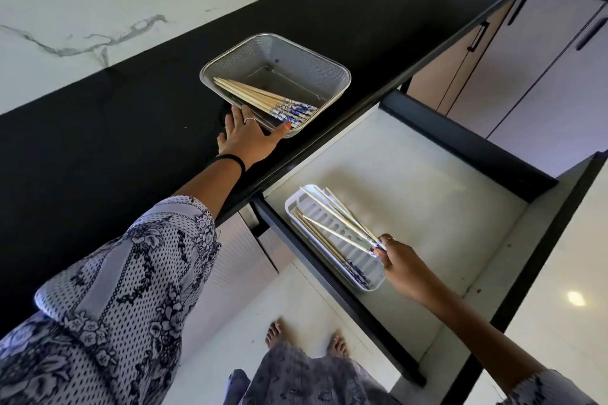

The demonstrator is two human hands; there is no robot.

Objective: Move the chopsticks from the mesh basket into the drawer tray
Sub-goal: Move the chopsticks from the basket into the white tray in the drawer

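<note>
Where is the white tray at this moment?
In the head view, the white tray lies lower right of centre, inside the open drawer near its front left edge, below the mesh basket; the right hand holds chopsticks over it.

No legible text in the kitchen scene

No words, brand marks, labels or numbers can be read on any surface; the chopsticks [263, 99] in the mesh basket [309, 56] carry only a blue-and-white pattern on their ends, not lettering.
</note>
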